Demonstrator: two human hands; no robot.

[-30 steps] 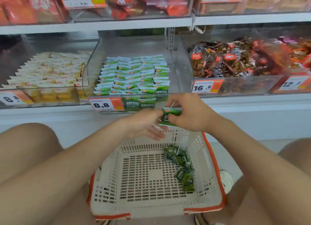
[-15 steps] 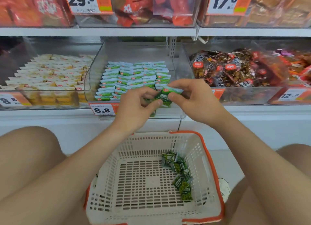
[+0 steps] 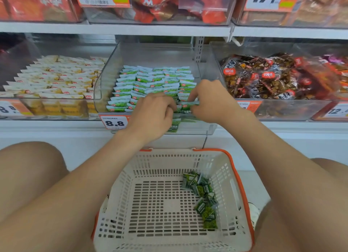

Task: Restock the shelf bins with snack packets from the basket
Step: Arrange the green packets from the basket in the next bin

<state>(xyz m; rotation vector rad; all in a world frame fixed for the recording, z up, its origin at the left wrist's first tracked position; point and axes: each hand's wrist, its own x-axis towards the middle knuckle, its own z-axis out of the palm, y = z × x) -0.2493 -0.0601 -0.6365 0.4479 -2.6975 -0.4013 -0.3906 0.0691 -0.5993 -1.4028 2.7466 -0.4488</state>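
Left hand (image 3: 152,116) and right hand (image 3: 209,103) both pinch one green snack packet (image 3: 185,105) at front of clear bin (image 3: 106,82), white shelf (image 3: 56,124). Loose green packets (image 3: 203,195) in basket (image 3: 239,176), right side.

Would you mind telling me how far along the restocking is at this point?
Done: the middle bin already holds neat rows of green packets. In hand: the left hand and right hand pinch a green packet over the bin's front row. Left: a small pile of packets lies in the basket, by its right wall, so the job looks nearly finished.
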